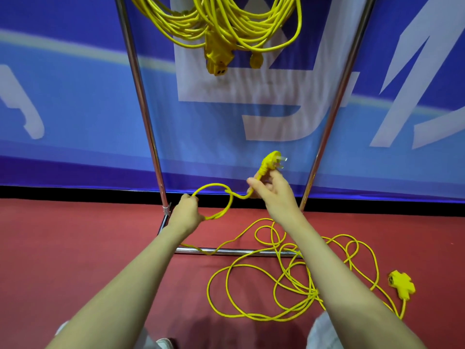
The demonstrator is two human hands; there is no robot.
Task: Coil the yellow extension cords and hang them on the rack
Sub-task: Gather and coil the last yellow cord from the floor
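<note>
Pinching plug [272, 159] end in right hand [273, 195], clamping first loop [214, 185] in curled left hand [188, 211], risking loose cord [292, 280] on floor [75, 248] knotting or snagging rack bar [251, 253]

We see everything through one wide-angle camera worn on the head, facing forward and down along both outstretched forearms. The left hand [187, 210] and right hand [271, 195] sit close, near mid-frame, and the yellow extension cord [214, 184] between their fingers marks its centre. Beyond the fingertips the rack [140, 96] uprights splay toward the top edge against the bowed blue banner [75, 96]. Below the fingers, nearer us, lies the red floor [75, 248].
</note>
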